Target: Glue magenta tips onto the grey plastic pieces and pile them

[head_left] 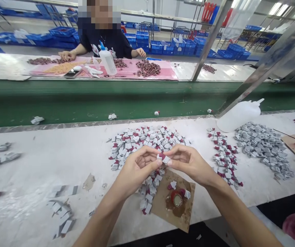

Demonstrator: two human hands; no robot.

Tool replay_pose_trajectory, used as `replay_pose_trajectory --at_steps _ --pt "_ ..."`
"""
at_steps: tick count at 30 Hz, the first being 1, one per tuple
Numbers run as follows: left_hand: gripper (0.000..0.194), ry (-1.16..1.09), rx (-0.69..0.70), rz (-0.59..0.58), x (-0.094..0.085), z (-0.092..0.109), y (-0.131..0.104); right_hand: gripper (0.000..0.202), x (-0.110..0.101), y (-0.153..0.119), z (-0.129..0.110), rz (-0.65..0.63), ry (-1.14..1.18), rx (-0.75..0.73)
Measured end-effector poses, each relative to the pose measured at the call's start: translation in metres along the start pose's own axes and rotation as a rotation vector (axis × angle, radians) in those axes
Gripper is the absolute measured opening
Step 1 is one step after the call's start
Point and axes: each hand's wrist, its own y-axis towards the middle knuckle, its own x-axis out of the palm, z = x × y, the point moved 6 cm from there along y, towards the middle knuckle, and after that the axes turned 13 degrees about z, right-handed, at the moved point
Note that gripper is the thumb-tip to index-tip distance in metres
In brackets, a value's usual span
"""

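Both hands, left hand [137, 168] and right hand [188, 164], pinch one small tag [163, 159] above the glue-filled red cap [176, 199].

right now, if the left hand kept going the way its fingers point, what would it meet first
The left hand points right, toward the right hand. It would meet the small white piece pinched between both, then the right fingertips; depth looks level.

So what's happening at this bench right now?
A person's left hand and right hand pinch one small white-and-red piece between their fingertips, above a pile of the same pieces. A brown card with a red cap lies below the hands. A white bottle lies tipped to the right. Across the green belt, another person works at a pink mat.
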Motion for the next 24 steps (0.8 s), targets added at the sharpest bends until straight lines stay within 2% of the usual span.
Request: replay_pose_trajectory --at_steps 1,3,5,7,10,12,13,15,17,19,21,24 --pt "0.032 0.053 0.016 0.034 -0.007 0.001 0.006 0.034 0.000 0.015 -0.001 -0.008 -0.101 -0.020" --pt "0.032 0.180 0.042 0.159 -0.027 0.005 0.025 0.035 -0.003 0.057 -0.003 0.070 -0.340 -0.065" --pt "0.025 0.306 0.061 0.325 -0.047 0.012 0.053 0.036 -0.005 0.111 -0.005 0.225 -0.514 -0.110" --pt "0.019 0.402 0.075 0.454 -0.060 0.021 0.090 0.036 0.003 0.167 -0.006 0.295 -0.586 -0.141" --pt "0.017 0.498 0.040 0.517 -0.062 0.026 0.152 0.035 0.017 0.233 -0.006 0.278 -0.661 -0.147" --pt "0.019 0.548 -0.024 0.504 -0.053 0.022 0.189 0.033 0.015 0.252 -0.007 0.273 -0.684 -0.133" --pt "0.024 0.567 -0.060 0.482 -0.045 0.018 0.205 0.030 0.009 0.252 -0.008 0.285 -0.686 -0.126" --pt "0.036 0.595 -0.116 0.414 -0.024 0.007 0.231 0.020 -0.015 0.235 -0.011 0.332 -0.676 -0.116" --pt "0.042 0.621 -0.132 0.337 0.002 -0.004 0.248 0.016 -0.044 0.195 -0.014 0.387 -0.650 -0.113" --pt "0.042 0.659 -0.110 0.273 0.027 -0.012 0.260 0.022 -0.068 0.137 -0.014 0.424 -0.623 -0.117" --pt "0.042 0.713 -0.067 0.238 0.046 -0.014 0.266 0.025 -0.083 0.071 -0.006 0.452 -0.615 -0.122" --pt "0.040 0.797 0.027 0.268 0.053 0.000 0.256 0.035 -0.095 -0.025 0.018 0.576 -0.608 -0.089"
